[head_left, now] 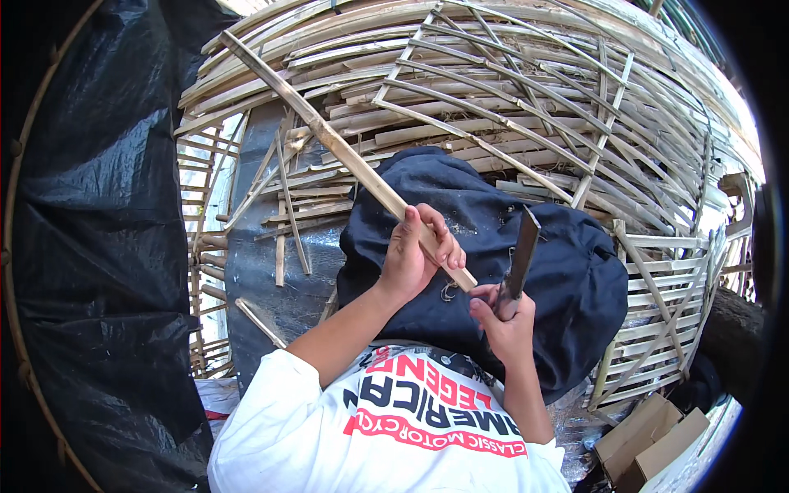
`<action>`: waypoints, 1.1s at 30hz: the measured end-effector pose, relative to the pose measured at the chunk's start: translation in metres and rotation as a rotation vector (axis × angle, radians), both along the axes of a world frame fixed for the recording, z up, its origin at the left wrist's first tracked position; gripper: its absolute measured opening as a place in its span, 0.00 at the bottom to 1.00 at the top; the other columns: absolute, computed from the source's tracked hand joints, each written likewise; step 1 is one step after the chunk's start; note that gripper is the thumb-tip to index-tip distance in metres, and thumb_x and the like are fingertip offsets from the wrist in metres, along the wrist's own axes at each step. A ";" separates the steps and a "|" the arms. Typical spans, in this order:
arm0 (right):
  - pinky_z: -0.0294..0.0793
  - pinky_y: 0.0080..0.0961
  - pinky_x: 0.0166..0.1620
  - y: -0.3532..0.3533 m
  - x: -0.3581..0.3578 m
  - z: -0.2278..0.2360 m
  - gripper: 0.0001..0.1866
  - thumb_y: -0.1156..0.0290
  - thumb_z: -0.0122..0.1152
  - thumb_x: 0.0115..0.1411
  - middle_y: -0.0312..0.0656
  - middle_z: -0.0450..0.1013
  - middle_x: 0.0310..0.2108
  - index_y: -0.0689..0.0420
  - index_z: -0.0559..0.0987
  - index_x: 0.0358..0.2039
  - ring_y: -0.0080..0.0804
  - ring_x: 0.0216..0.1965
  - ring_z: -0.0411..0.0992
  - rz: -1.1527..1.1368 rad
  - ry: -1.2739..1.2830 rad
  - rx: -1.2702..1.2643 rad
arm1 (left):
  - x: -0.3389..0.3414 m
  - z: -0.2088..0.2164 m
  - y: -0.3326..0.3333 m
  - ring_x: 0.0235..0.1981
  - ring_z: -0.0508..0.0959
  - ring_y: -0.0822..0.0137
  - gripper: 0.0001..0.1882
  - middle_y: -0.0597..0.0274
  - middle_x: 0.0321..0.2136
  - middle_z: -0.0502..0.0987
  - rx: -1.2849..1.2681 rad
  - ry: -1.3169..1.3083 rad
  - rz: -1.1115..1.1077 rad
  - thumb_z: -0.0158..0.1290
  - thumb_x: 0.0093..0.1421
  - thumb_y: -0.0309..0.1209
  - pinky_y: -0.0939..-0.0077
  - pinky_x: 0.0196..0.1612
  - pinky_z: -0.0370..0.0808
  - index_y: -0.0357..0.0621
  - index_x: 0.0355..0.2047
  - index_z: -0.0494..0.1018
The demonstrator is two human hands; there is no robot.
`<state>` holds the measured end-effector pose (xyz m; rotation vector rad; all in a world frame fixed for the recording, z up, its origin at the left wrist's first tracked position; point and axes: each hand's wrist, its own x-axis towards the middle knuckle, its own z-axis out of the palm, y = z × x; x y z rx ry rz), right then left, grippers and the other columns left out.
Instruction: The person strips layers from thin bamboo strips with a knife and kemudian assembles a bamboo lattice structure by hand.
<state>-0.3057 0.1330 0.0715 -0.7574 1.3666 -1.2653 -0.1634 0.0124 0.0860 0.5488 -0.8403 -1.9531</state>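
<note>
A long split bamboo strip [333, 140] slants from the upper left down to my lap. Near its lower end my left hand [408, 263] is closed around it, thumb on the near side and fingers over the far side. My right hand [508, 327] grips a knife [522, 259] with a dark, broad blade that points up and away from me. Its handle is mostly hidden by my hand. The strip's lower end comes close to my right fingers; whether they touch it I cannot tell. Beneath both hands, a dark cloth [567, 287] covers my legs.
Bamboo slats [362, 115] lie in a wide layer ahead, with a lattice frame [493, 115] on top. Loose thin strips [292, 197] lie at the left by a black plastic sheet [99, 238]. A slatted bamboo panel [666, 312] and a cardboard box [649, 440] are at the right.
</note>
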 end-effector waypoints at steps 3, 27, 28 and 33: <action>0.67 0.15 0.25 -0.003 0.002 0.008 0.15 0.79 0.66 0.52 0.44 0.77 0.30 0.60 0.66 0.21 0.16 0.23 0.68 -0.110 -0.068 -0.022 | -0.007 -0.012 0.009 0.24 0.75 0.63 0.26 0.59 0.17 0.69 -0.053 0.026 -0.003 0.32 0.68 0.54 0.63 0.37 0.75 0.43 0.35 0.65; 0.70 0.21 0.25 -0.006 -0.126 0.012 0.16 0.81 0.64 0.46 0.44 0.73 0.22 0.54 0.64 0.27 0.27 0.21 0.71 -0.092 -0.127 -0.062 | 0.138 0.023 -0.044 0.53 0.67 0.54 0.38 0.57 0.50 0.68 -1.335 -1.719 0.059 0.67 0.41 0.44 0.56 0.58 0.59 0.48 0.52 0.67; 0.70 0.21 0.25 -0.008 -0.131 0.012 0.16 0.81 0.64 0.46 0.44 0.73 0.22 0.54 0.64 0.27 0.27 0.21 0.71 -0.094 -0.128 -0.067 | 0.145 0.018 -0.049 0.52 0.68 0.56 0.36 0.58 0.48 0.70 -1.411 -1.741 -0.008 0.67 0.41 0.45 0.57 0.58 0.60 0.47 0.50 0.69; 0.70 0.21 0.25 -0.020 -0.152 0.011 0.15 0.80 0.65 0.48 0.44 0.74 0.24 0.54 0.65 0.29 0.27 0.22 0.72 -0.089 -0.088 -0.050 | 0.166 -0.014 -0.055 0.35 0.75 0.54 0.23 0.56 0.30 0.76 -1.143 -1.583 -0.357 0.65 0.44 0.45 0.62 0.42 0.69 0.42 0.32 0.72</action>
